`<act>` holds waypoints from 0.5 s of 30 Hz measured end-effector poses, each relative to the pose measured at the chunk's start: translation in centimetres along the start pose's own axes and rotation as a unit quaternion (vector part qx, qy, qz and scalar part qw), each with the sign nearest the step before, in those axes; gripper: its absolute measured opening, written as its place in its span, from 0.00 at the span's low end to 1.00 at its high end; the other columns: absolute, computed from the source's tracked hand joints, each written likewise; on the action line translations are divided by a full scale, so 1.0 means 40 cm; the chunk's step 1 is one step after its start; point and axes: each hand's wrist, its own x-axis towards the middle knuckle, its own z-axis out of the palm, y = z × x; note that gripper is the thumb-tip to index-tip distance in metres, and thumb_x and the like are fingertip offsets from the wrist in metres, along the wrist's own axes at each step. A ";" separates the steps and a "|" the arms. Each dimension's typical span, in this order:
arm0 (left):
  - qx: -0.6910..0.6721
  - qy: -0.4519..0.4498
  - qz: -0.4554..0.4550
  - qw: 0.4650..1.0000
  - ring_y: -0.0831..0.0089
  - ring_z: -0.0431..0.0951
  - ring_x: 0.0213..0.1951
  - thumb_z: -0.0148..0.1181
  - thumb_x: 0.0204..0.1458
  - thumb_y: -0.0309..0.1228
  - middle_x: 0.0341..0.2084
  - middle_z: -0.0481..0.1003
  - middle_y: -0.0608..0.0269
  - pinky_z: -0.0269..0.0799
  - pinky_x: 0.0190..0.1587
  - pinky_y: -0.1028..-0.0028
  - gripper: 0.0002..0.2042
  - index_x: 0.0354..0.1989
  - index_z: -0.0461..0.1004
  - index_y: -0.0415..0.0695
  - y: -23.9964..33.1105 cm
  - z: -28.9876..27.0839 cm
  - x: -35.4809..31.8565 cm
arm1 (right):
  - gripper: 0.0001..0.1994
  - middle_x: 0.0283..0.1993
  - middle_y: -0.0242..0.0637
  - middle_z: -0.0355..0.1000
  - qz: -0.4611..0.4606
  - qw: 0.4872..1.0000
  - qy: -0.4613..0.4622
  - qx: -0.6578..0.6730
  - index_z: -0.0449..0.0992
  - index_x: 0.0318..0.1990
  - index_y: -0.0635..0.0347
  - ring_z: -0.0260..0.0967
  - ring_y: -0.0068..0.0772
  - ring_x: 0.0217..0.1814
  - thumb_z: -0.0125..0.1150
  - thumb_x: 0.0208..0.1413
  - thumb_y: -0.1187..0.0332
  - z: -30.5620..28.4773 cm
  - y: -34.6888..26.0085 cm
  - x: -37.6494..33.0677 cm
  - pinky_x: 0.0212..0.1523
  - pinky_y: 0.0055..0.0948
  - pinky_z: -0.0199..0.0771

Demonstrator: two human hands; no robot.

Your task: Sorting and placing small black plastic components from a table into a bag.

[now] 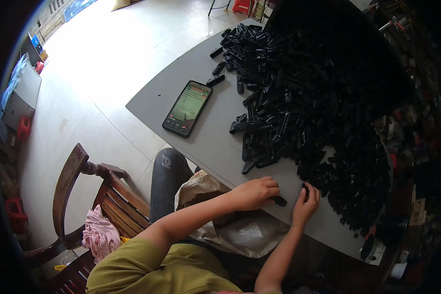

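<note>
My left hand (257, 194) is closed at the near edge of the table, its fingers curled round an elongated black plastic piece (280, 201) whose end sticks out toward the right. Just across from it, my right hand (306, 206) pinches a small black part (305, 186) between thumb and fingers. The two hands are a short gap apart. Beyond them spreads a big heap of long black plastic pieces (264, 105). To the right of it lies a pile of smaller black parts (350, 183), right beside my right hand. Their exact kind is too dark to make out.
A phone with a lit screen (187, 109) lies on the grey table (149, 95) at left. An open pale sack (201, 188) hangs below the table edge over my lap. Left of me stands a wooden chair (125, 196) with a pink cloth (101, 230) on it.
</note>
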 end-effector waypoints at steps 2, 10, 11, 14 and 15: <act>-0.001 -0.002 -0.003 1.000 0.58 0.70 0.44 0.63 0.46 0.29 0.37 0.71 0.57 0.68 0.48 0.65 0.11 0.37 0.72 0.40 0.001 0.000 0.000 | 0.09 0.44 0.40 0.70 0.002 1.000 0.001 0.005 0.75 0.44 0.64 0.70 0.39 0.42 0.54 0.58 0.73 0.001 0.002 -0.001 0.39 0.30 0.71; 0.000 -0.004 -0.004 1.000 0.59 0.69 0.44 0.63 0.45 0.29 0.37 0.70 0.58 0.68 0.48 0.65 0.12 0.37 0.72 0.40 -0.001 0.002 -0.001 | 0.09 0.44 0.40 0.70 -0.003 1.000 0.001 0.000 0.75 0.44 0.64 0.70 0.40 0.42 0.54 0.58 0.73 -0.002 -0.003 0.001 0.40 0.31 0.71; 0.000 -0.004 -0.004 1.000 0.59 0.69 0.44 0.63 0.45 0.29 0.37 0.70 0.58 0.68 0.48 0.65 0.12 0.37 0.72 0.40 0.000 0.002 -0.001 | 0.09 0.44 0.40 0.70 -0.005 1.000 0.001 -0.003 0.75 0.43 0.64 0.70 0.40 0.42 0.54 0.58 0.73 -0.002 -0.004 0.001 0.40 0.31 0.71; -0.001 0.000 -0.002 1.000 0.59 0.69 0.44 0.63 0.45 0.28 0.37 0.70 0.58 0.68 0.48 0.65 0.12 0.38 0.72 0.40 0.001 0.000 -0.001 | 0.09 0.44 0.40 0.70 0.006 1.000 0.000 0.008 0.75 0.43 0.64 0.70 0.40 0.43 0.54 0.58 0.73 -0.002 -0.005 0.001 0.40 0.32 0.71; -0.001 0.002 0.000 1.000 0.59 0.69 0.44 0.63 0.45 0.28 0.37 0.70 0.58 0.68 0.48 0.65 0.12 0.38 0.72 0.40 0.000 0.000 0.000 | 0.09 0.44 0.40 0.70 0.006 1.000 0.000 0.008 0.75 0.43 0.64 0.70 0.40 0.43 0.54 0.58 0.73 -0.002 -0.006 0.001 0.40 0.32 0.71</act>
